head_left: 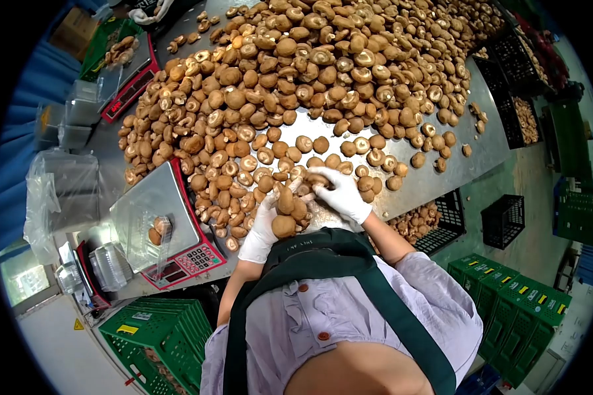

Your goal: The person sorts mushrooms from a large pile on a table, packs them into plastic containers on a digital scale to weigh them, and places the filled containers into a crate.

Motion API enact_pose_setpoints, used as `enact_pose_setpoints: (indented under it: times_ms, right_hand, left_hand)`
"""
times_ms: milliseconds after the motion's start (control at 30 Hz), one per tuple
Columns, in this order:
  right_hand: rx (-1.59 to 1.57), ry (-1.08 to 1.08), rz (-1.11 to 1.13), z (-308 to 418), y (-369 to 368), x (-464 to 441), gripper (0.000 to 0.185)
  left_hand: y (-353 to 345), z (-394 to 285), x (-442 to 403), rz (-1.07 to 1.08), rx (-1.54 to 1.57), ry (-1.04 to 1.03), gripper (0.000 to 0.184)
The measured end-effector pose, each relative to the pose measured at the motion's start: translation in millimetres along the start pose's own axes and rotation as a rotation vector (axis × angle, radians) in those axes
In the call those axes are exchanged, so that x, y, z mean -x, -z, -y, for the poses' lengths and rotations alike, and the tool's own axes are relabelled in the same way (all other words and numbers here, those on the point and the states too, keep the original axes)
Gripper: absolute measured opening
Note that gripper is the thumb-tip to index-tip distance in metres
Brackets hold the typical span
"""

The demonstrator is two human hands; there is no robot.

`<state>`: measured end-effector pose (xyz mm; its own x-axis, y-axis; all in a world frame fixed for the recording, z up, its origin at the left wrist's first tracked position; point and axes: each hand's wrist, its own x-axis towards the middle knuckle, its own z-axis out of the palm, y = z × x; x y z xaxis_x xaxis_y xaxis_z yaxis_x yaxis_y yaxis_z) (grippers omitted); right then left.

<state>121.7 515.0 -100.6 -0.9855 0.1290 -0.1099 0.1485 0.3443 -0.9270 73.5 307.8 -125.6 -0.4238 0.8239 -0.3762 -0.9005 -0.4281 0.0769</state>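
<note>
Both my hands wear white gloves and are close together at the table's near edge. My left hand (262, 234) cradles several brown shiitake mushrooms (284, 226) against its palm and fingers. With its fingers closed, my right hand (342, 196) grips a shiitake mushroom (317, 180) just beside them. Loose mushrooms (270, 155) lie around both hands, some caps up and some stems up. Left of my left hand, a digital scale (190, 261) with a red frame carries a clear plastic tray (135, 227) holding a few mushrooms (159, 229).
A large mushroom heap (296, 59) covers much of the metal table (484, 138). Another scale (128, 85) stands farther left, near stacked clear trays (62, 191). Green crates (158, 336) flank me; a black crate (504, 220) is on the floor. Another person's gloved hand (150, 13) shows top left.
</note>
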Motion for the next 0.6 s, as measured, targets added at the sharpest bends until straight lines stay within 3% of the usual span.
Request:
enact_pose_setpoints:
  times_ms: [100,167,233,367,433,467,567,600]
  right_hand:
    - [0.293,0.084,-0.224,-12.8,6.5,-12.9,0.037]
    - [0.508,0.072,-0.141,-20.4,15.3,-23.5,0.032]
    - [0.344,0.011,-0.159,-28.4,15.7,-30.1,0.031]
    - [0.440,0.182,-0.261,-15.2,12.3,-49.9,0.027]
    - [0.520,0.173,-0.154,-16.8,8.8,-66.9,0.035]
    - [0.586,0.224,-0.149,-17.1,5.7,-73.1,0.038]
    - [0.749,0.360,-0.105,-27.2,-5.4,-91.3,0.042]
    - [0.757,0.339,-0.052,-40.0,-11.2,-97.4,0.042]
  left_hand:
    - [-18.0,-21.1,25.1,-0.177,-0.491,-0.189,0.067]
    - [-79.3,-34.8,59.1,-0.432,-0.655,-0.457,0.063]
    - [-69.4,-68.9,93.8,-0.429,-0.712,-0.762,0.059]
    - [-52.1,-122.8,177.0,-0.813,-1.035,-1.360,0.053]
    - [-20.0,-144.5,210.5,-1.188,-1.328,-1.460,0.045]
    - [-3.8,-150.7,222.8,-1.320,-1.523,-1.406,0.041]
    - [40.3,-162.3,236.2,-1.409,-1.859,-1.153,0.045]
    - [41.1,-162.1,234.0,-1.536,-2.042,-1.060,0.047]
